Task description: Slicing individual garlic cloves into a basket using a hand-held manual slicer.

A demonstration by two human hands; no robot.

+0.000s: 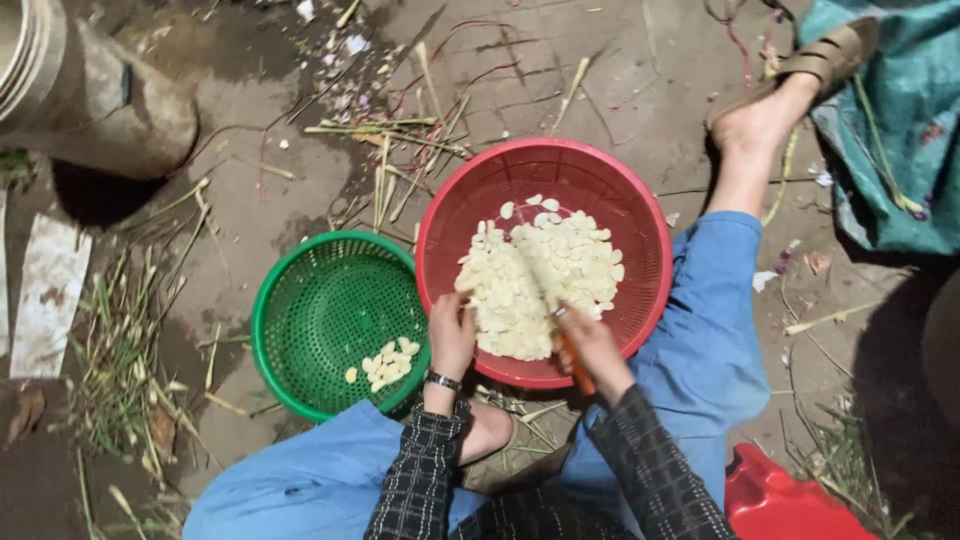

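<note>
Left hand pinches a garlic clove at red basket's near rim; right hand grips orange-handled knife beside it; blurred blade close to left fingers, cut risk; clove may drop outside green basket.

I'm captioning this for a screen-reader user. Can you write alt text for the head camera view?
Seen from above, a seated person's left hand and right hand, which grips an orange-handled knife, work over a red basket of pale peeled cloves. A green basket beside it holds a few more.
</note>
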